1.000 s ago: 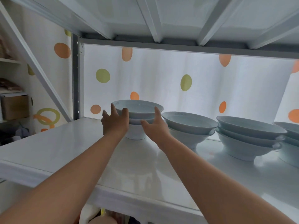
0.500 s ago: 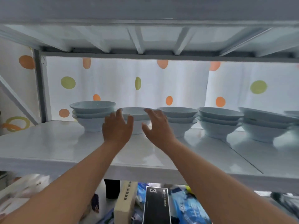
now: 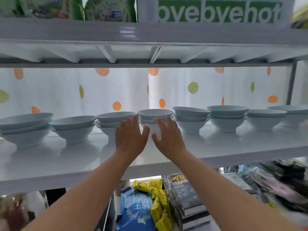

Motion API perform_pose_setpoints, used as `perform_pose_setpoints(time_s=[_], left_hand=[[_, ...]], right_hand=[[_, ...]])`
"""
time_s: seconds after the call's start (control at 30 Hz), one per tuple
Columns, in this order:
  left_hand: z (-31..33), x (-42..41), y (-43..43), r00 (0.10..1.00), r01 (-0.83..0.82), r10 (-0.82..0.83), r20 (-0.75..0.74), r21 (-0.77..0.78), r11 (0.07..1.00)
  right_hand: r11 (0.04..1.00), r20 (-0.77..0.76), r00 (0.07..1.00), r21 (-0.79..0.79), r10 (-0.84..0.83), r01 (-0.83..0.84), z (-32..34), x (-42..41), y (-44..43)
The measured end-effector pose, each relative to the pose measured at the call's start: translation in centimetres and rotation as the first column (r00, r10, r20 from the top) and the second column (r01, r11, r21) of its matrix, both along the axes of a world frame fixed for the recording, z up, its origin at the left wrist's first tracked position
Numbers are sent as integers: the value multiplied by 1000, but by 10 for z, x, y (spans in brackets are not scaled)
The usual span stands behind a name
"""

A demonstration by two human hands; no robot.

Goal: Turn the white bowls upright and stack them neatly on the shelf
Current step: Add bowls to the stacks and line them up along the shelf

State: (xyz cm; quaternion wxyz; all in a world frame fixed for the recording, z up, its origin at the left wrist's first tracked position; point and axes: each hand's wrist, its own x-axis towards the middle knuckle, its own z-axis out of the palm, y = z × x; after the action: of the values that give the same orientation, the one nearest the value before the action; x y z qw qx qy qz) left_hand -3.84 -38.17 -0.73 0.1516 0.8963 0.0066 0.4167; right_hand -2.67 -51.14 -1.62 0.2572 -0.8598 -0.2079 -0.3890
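Observation:
Several stacks of upright white bowls stand in a row along the back of the white shelf (image 3: pixel 50 164). The middle stack (image 3: pixel 155 114) sits straight ahead, partly hidden behind my hands. My left hand (image 3: pixel 130 139) and my right hand (image 3: pixel 168 139) hover just in front of that stack, fingers spread, palms facing each other, holding nothing. I cannot tell whether my fingertips touch the bowls. Neighbouring stacks stand at the left (image 3: pixel 115 119) and at the right (image 3: pixel 190 117).
More bowl stacks fill the far left (image 3: pixel 25 127) and the far right (image 3: pixel 227 115). A dotted curtain (image 3: pixel 200 90) hangs behind. A shelf above carries a green box (image 3: pixel 216 11). Below lie yellow packets (image 3: pixel 158 202), a blue bag (image 3: pixel 136 209) and stacked books (image 3: pixel 186 195).
My hands have let go of the bowl stack and drawn back with fingers spread. The view has pulled back and risen, showing more stacks and the shelf above.

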Motion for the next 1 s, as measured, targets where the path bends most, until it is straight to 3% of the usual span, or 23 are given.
perform_pose_setpoints(time_s=[0.2,0.4,0.63,1.0], left_hand=[[-20,28,-55,993,111,-111,-40,-14,994],[-31,31,-100,985,169,-171,-39,-45,985],[-14,14,-159,994,110,-110,4,-11,994],[-32,-12,-356,994,71,-72,-84,-7,997]], right_hand=[[991,-27,991,-34,-131,130,-6,1,-60],[971,87,972,-82,-220,227,-16,-1,-94],[976,176,969,-100,-176,196,-10,-15,-167],[983,162,975,-78,-155,169,-22,-16,-368]])
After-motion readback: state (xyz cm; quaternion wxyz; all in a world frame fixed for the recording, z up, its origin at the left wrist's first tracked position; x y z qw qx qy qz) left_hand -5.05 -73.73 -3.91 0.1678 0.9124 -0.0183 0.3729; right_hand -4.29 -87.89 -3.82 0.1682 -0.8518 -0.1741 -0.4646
